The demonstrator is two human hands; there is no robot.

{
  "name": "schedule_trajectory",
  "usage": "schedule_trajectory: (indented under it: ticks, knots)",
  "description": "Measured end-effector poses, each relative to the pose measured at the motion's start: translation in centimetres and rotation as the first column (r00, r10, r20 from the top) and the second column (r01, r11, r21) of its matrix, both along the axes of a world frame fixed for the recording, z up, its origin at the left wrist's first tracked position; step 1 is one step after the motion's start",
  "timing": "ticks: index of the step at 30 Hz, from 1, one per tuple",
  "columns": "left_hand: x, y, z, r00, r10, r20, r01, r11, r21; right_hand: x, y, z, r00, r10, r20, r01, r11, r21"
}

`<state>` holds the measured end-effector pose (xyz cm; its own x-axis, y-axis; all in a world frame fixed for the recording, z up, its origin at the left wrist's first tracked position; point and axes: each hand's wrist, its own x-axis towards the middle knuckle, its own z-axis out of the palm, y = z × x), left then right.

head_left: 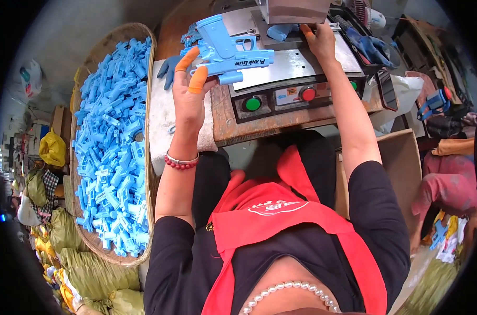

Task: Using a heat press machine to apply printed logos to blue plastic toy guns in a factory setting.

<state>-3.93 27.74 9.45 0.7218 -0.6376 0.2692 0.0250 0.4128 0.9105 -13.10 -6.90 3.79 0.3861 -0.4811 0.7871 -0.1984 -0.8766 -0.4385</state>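
Observation:
My left hand (190, 86) is closed around a light blue toy gun (233, 55), raised over the left side of a metal press machine (285, 58). Dark lettering runs along the toy's side, and orange covers wrap the thumb and a finger. My right hand (321, 43) reaches under the machine's box-shaped head (293, 10). An orange-covered digit shows there, but the other fingers are mostly hidden. Just left of it, a light blue plastic piece (280, 32) sits below the head, apart from the visible digit.
At left stands a long woven basket (150, 131) heaped with blue toy guns. A white cloth (170, 121) covers the bench's left end. The machine's front has a green button (253, 104) and a red button (307, 94). A phone (387, 90) stands by the right edge, above a cardboard box (401, 157).

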Motion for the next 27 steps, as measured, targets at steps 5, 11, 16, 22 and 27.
schedule_trajectory:
  ticks: [5, 11, 16, 22, 27]
  knots:
    - [-1.0, 0.8, 0.2, 0.991, 0.009, 0.137, -0.004, 0.999, -0.037, -2.5, -2.1, -1.1, 0.997, -0.075, 0.007, 0.075, 0.997, -0.026]
    - [-0.7, -4.3, -4.3, 0.941, -0.006, -0.337, -0.053, 0.985, -0.166, 0.4, -0.9, -1.3, 0.995, 0.096, -0.025, -0.098, 0.989, -0.107]
    - [-1.9, -4.7, -3.1, 0.961, 0.213, 0.175, -0.268, 0.869, 0.415, 0.5, -2.0, -1.1, 0.997, -0.031, -0.076, 0.022, 0.992, -0.121]
    - [3.8, -3.2, -0.5, 0.378, -0.138, 0.916, -0.339, 0.900, 0.275, -8.5, -0.4, 3.7, 0.984, -0.179, -0.021, 0.180, 0.966, 0.187]
    - [5.3, -4.8, -2.9, 0.273, -0.380, 0.884, -0.275, 0.850, 0.450, -25.0, 8.6, 8.6, 0.915, -0.402, 0.002, 0.391, 0.888, -0.241]
